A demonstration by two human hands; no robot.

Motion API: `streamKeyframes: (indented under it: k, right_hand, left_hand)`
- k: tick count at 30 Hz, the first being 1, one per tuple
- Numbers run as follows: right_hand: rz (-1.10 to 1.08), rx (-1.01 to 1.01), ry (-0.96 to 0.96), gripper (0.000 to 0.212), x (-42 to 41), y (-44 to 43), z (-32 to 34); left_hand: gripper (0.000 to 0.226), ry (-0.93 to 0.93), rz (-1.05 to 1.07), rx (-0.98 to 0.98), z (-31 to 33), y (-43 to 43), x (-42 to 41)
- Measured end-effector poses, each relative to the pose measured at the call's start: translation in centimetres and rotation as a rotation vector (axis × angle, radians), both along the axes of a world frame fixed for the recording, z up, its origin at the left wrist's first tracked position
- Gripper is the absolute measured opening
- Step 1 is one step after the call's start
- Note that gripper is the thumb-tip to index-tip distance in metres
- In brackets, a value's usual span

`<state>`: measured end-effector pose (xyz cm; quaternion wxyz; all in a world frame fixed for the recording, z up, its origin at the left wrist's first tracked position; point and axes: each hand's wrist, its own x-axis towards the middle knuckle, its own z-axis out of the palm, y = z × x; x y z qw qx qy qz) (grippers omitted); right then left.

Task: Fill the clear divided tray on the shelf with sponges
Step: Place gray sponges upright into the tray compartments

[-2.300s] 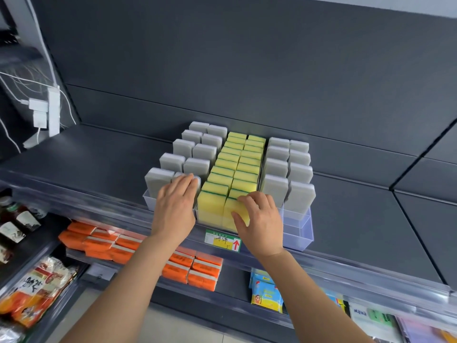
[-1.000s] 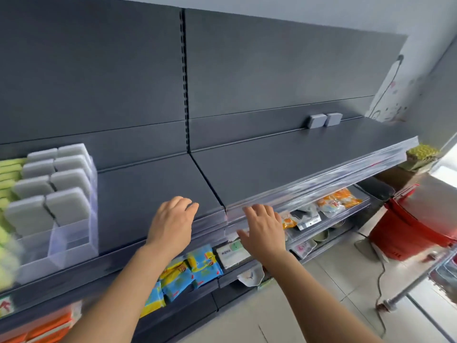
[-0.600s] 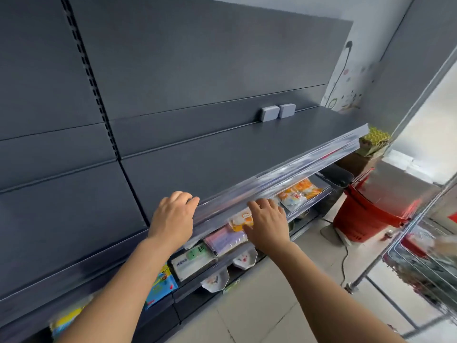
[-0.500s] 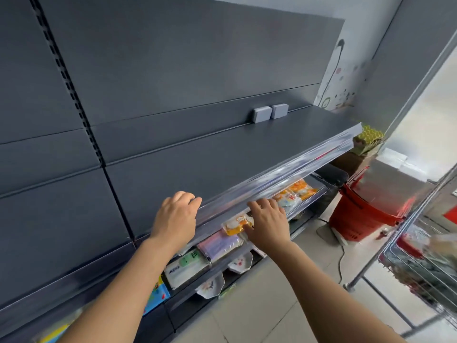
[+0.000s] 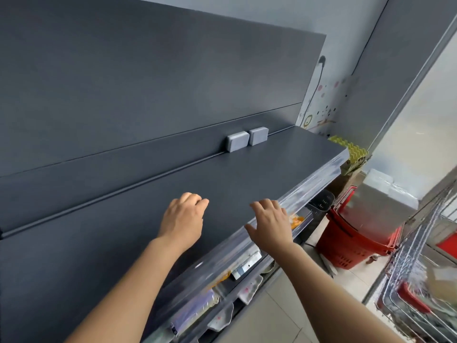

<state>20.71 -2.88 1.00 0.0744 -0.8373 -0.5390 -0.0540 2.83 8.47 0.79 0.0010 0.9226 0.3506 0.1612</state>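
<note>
Grey sponges [image 5: 238,142] well beyond L hand [image 5: 183,220], R hand [image 5: 270,224] (both empty).

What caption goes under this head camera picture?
Left hand and right hand, both empty, over the shelf; two sponges stand at the back.

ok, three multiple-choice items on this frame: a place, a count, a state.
1. Where on the shelf do the grey sponges stand?
A) at the back, by the rear panel
B) at the front edge
C) on the floor
2. How many grey sponges show?
A) one
B) two
C) four
3. What do the left hand and right hand hold?
A) a sponge each
B) the tray
C) nothing
Answers: 1 A, they stand by the rear panel; 2 B, a side-by-side pair; 3 C, no fingers close on anything.
</note>
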Motion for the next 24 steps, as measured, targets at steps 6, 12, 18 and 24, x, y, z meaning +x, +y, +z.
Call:
streamKeyframes:
  k: [6, 12, 18, 24]
  right_hand:
    - [-0.018, 0.011, 0.013, 0.051, 6.0, 6.0, 0.3]
    - [-0.012, 0.030, 0.040, 0.052, 12.1, 11.8, 0.2]
    - [0.038, 0.020, 0.055, 0.052, 19.6, 17.5, 0.0]
    - [0.112, -0.014, 0.056, 0.049, 26.2, 23.1, -0.3]
  left_hand:
    - [0.040, 0.014, -0.024, 0.016, 0.8, 5.7, 6.2]
    - [0.037, 0.054, -0.001, 0.006, 1.0, 10.5, 12.2]
    - [0.036, 0.049, 0.067, 0.008, 0.8, 14.8, 19.2]
    - [0.047, 0.074, 0.143, 0.052, 0.5, 18.6, 26.3]
